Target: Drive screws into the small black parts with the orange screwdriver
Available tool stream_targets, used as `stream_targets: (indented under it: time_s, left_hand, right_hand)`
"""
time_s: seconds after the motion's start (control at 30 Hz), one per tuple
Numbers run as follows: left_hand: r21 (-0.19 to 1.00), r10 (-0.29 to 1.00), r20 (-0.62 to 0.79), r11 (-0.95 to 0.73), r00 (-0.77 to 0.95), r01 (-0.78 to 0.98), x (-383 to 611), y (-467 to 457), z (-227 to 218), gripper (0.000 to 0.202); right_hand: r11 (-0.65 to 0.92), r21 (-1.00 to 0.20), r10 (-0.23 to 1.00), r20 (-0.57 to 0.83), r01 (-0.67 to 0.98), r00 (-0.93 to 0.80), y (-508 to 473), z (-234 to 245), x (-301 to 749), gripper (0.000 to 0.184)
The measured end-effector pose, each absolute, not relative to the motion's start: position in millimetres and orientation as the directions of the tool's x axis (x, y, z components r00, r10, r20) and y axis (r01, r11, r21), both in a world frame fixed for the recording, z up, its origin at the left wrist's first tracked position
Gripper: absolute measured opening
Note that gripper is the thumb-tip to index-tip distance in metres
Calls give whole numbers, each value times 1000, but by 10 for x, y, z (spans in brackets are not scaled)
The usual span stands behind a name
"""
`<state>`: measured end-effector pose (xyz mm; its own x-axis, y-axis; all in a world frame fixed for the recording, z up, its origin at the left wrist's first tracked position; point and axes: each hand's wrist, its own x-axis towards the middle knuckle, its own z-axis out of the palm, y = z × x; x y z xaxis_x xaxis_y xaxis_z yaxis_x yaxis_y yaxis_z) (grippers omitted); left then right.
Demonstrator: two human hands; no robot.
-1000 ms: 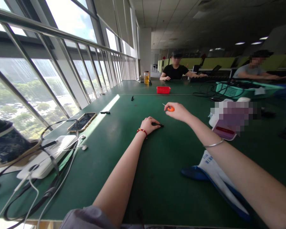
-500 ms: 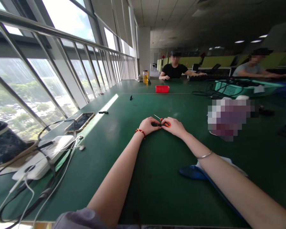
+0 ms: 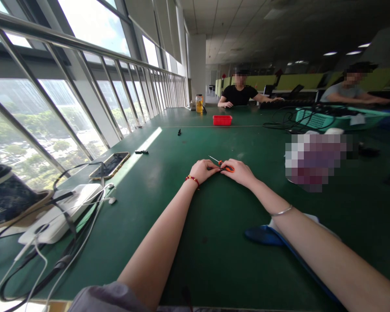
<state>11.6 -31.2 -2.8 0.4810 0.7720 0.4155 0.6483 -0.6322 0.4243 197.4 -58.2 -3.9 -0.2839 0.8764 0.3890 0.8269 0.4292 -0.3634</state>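
Observation:
My two hands meet over the middle of the green table [image 3: 143, 242]. My right hand [image 3: 241, 172] is closed round a small tool with orange-and-black handles [image 3: 229, 169], perhaps pliers or scissors; its working end is too small to make out. Fingertips of my left hand [image 3: 202, 170] pinch together at the dark end of that tool, and whatever lies between them is hidden. Just beyond the hands rests a screwdriver [image 3: 215, 160] with a thin metal shaft and an orange tip to its handle.
Leftward lie a phone [image 3: 112, 165], a white power strip [image 3: 56, 216], earphones [image 3: 112, 200] and cables. Small black parts [image 3: 141, 152] lie near the sunlit strip. Farther back are a red basket [image 3: 222, 120], a jar [image 3: 199, 105] and a teal basket [image 3: 347, 120]. Two people sit beyond.
Both hands stay in nearly the same place. The left fingers look slightly more stretched toward the tool. The view has shifted a little.

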Motion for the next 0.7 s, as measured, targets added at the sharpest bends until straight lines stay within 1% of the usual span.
stream_targets:
  time_s: [0.1,0.27,0.37,0.5,0.7]
  left_hand:
    - [296,741,424,-656,521,694,142,-347,4,22]
    - [25,674,420,-678,607,735,205,-389,35,24]
    - [-93,649,405,-672,644,735,232,-404,45,26]
    - [-190,628,373,-669,683,719,250,-437,64,26]
    - [-246,612,378,-657,695,713,266,-483,87,23]
  right_hand:
    - [427,-357,872,405,831,-274,-570,-57,1974,15]
    - [424,-377,873,412,824,-261,-561,-67,1979,14]
    - [424,-390,874,411,817,-258,-551,-76,1986,14]
    - [419,-391,878,404,819,-257,-534,-91,1990,14]
    - [395,-399,889,394,827,-234,-523,-106,1984,16]
